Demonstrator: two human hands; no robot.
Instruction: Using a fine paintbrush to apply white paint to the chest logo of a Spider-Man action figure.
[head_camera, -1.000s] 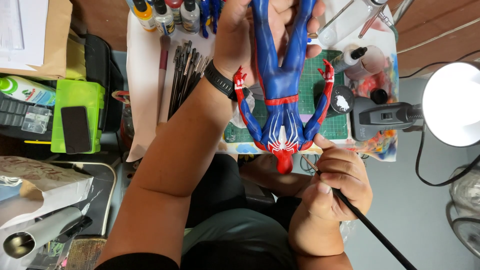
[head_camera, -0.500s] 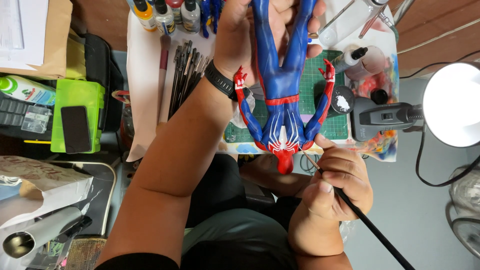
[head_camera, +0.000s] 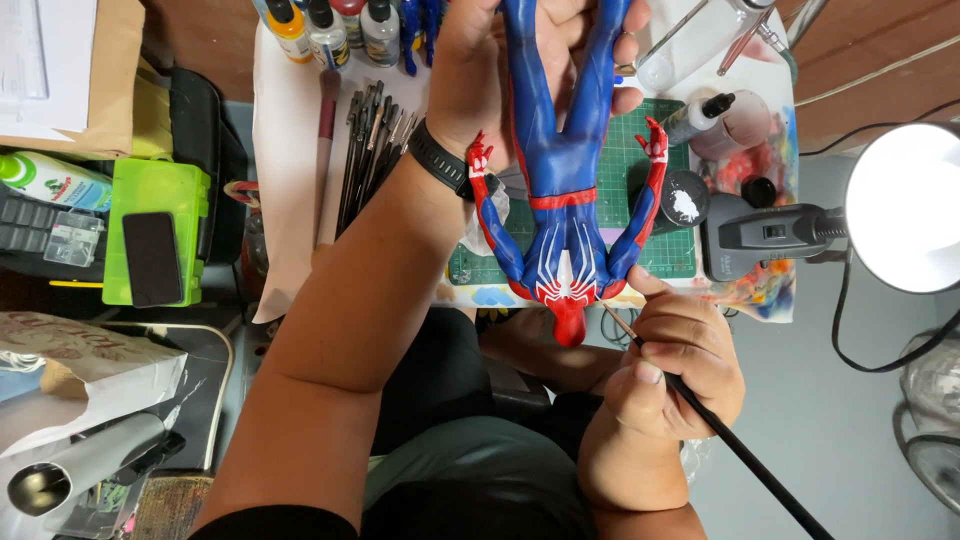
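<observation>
Watching from the head view: left hand (head_camera: 500, 70) is wrapped around the legs of a blue and red action figure (head_camera: 565, 215), holding it head-down over the green cutting mat (head_camera: 640, 175) on the desk (head_camera: 290, 180). Right hand (head_camera: 675, 375) sits just below the figure's red head, fingers pinched shut on a thin black paintbrush (head_camera: 720, 430); the brush tip lies close to the figure's shoulder, contact not clear to me. Left of the figure: a row of spare brushes (head_camera: 365, 150), then a lime green box (head_camera: 160, 230) with a dark phone (head_camera: 152, 258) on top. Right of the figure: a white-spotted black lid (head_camera: 685, 200) and a lit lamp (head_camera: 905, 205). Paint bottles (head_camera: 330, 30) stand above the spare brushes.
</observation>
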